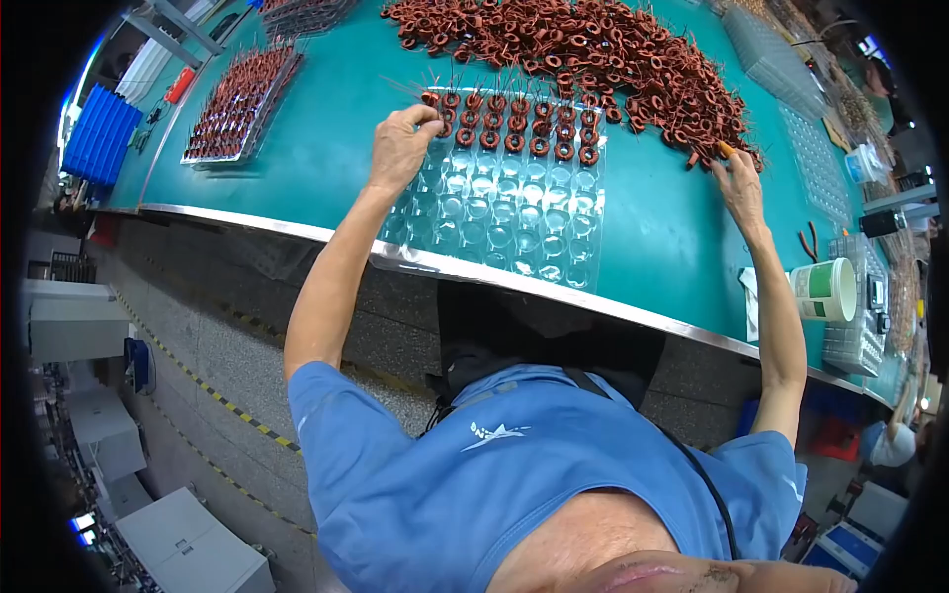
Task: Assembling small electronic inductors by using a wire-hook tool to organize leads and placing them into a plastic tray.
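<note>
A clear plastic tray [502, 212] with round pockets lies near the table's front edge. Ring-shaped coils [514, 125] wound in red-brown wire, their leads sticking up, fill its far rows. My left hand [400, 148] is at the tray's far left corner, thumb and forefinger closed on a wire-wound coil there; the fingers partly hide it. A large heap of loose coils [593, 54] spreads over the far side of the table. At the heap's right end, my right hand [739, 188] reaches its fingertips to the coils, fingers apart, an orange cover on one fingertip.
On the left stands a stack of filled coil trays [242, 104], with a blue bin [102, 133] beyond. To the right are a white-and-green tub [828, 290], red-handled pliers [810, 241], an unfilled clear tray [816, 163] and stacked clear trays [771, 59]. A metal edge [474, 269] borders the green tabletop.
</note>
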`<state>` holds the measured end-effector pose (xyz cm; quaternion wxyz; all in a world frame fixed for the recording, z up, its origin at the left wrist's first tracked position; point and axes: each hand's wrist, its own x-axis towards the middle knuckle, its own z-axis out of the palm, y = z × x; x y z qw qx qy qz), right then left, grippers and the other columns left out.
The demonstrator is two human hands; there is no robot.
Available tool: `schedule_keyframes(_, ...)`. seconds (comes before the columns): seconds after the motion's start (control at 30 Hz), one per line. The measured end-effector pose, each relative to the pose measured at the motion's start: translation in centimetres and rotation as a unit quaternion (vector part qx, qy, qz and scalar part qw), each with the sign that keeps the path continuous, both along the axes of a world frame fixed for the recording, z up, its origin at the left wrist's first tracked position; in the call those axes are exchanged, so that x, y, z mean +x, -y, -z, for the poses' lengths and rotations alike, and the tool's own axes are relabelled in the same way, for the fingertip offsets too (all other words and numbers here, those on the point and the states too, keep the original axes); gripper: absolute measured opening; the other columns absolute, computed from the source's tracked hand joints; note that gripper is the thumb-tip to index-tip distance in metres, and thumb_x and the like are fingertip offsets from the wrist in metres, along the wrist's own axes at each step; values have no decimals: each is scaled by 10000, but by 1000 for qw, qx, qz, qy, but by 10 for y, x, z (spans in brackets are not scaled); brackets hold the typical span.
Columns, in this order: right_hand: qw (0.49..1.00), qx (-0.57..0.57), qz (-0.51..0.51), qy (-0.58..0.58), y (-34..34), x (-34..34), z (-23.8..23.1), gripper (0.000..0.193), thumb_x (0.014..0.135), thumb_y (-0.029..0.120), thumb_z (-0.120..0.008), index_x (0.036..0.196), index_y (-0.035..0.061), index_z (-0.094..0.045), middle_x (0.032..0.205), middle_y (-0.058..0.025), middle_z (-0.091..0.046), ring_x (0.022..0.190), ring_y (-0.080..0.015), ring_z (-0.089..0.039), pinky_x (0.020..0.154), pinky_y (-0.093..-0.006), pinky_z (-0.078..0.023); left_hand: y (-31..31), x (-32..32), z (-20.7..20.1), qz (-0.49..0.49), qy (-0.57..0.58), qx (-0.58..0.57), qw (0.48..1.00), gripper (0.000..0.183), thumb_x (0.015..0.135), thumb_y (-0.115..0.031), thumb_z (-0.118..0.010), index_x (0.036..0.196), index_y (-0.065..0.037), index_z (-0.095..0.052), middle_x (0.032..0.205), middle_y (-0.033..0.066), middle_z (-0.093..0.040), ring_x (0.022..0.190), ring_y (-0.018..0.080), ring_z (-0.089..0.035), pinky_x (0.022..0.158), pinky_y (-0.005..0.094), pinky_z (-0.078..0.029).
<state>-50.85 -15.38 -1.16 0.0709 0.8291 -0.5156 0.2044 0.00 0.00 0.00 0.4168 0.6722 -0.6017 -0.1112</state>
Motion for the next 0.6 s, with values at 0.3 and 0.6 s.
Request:
schedule_keyframes(0.3,970,90,11,225,4,22,11,239,826,201,-696,1025,68,-688,1050,-153,-574,1002,-295,-543,853,-381,-460,4,15,11,42,111,-47,992,136,843,-115,-614,920,-18,-672,968,136,-596,931,281,-580,825,362,-462)
schedule_keyframes(0.6,951,133,8,280,-22,21,-70,217,903,182,-600,1011,14,-685,755,-80,-699,645,-125,-662,622,-280,-538,-33,-48,-42,51,-74,-81,993,166,908,-79,-583,1055,-6,-607,1068,68,-586,884,146,-585,738,277,-495)
